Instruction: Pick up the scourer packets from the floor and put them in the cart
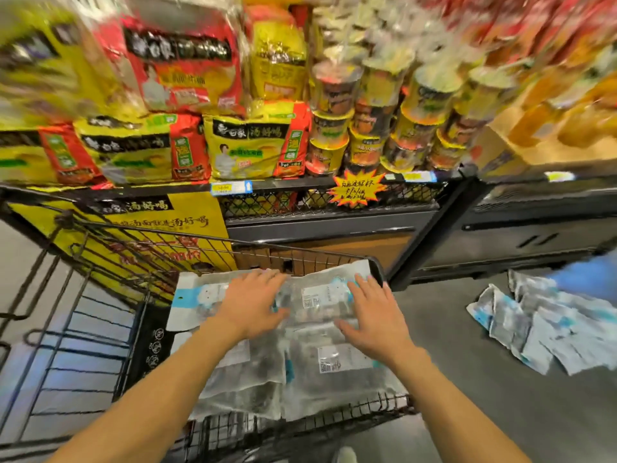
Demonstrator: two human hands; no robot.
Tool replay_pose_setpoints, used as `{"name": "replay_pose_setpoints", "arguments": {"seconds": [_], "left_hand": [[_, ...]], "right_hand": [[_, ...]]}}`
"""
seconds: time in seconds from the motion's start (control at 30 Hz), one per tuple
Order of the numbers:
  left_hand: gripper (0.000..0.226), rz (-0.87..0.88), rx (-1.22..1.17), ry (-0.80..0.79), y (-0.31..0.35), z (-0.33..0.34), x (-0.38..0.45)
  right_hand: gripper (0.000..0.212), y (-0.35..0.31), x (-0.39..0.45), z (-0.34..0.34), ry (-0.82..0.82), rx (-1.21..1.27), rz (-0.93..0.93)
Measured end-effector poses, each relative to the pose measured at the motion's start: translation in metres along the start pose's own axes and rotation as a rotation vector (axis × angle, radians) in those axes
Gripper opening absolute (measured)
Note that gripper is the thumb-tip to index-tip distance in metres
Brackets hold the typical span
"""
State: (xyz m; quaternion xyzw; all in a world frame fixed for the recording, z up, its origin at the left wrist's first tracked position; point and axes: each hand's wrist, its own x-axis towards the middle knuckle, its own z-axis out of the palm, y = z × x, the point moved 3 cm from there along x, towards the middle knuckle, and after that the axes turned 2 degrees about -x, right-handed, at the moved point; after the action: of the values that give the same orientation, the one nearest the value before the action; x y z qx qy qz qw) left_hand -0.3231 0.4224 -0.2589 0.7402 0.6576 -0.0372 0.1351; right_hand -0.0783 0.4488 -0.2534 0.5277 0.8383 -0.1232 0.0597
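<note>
Both hands are over the wire cart (100,248), palms down. The left hand (252,302) lies flat on the scourer packets in the cart (310,372); its fingers (267,279) are straight and slightly spread, pressing on the clear wrapping and pinching nothing. The right hand (374,319) lies flat on the same layer, its fingers (362,285) straight and spread, the thumb out toward the left hand.

The packets under the fingers are clear bags with white and blue printed ends and white barcode labels. They overlap each other, and the topmost one beyond the fingertips rides up against the cart's far rim.

A loose heap of scourer packets on the floor (547,332) lies well to the right of the right-hand fingers, overlapping and crumpled. A blurred blue shape (594,272) shows just above that heap; what it is cannot be told.

Beyond the fingertips stands a shelf unit (334,222) carrying yellow and red noodle bags (253,145) and stacked cup noodles (384,128). An orange starburst price tag (355,188) hangs at the shelf edge. The upper shelves are motion-blurred.
</note>
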Motion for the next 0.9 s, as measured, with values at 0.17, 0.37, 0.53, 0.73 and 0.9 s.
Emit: {"name": "replay_pose_setpoints", "arguments": {"seconds": [0.17,0.37,0.53,0.73,0.9], "left_hand": [[0.081,0.158,0.000,0.140,0.078,-0.078,0.011],[0.083,0.356,0.007,0.233,0.224,-0.139,0.041],[0.077,0.583,-0.027,0.294,0.393,-0.174,0.078],[0.078,0.764,-0.025,0.270,0.574,-0.178,0.113],[0.076,0.839,0.031,0.250,0.675,-0.164,0.149]], "right_hand": [[0.094,0.052,-0.055,-0.089,0.205,0.042,0.160],[0.105,0.175,-0.152,-0.148,0.335,0.090,0.443],[0.099,0.295,-0.248,-0.175,0.454,0.124,0.651],[0.106,0.423,-0.358,-0.196,0.448,0.134,0.875],[0.153,0.508,-0.405,-0.197,0.470,0.154,0.979]]}}
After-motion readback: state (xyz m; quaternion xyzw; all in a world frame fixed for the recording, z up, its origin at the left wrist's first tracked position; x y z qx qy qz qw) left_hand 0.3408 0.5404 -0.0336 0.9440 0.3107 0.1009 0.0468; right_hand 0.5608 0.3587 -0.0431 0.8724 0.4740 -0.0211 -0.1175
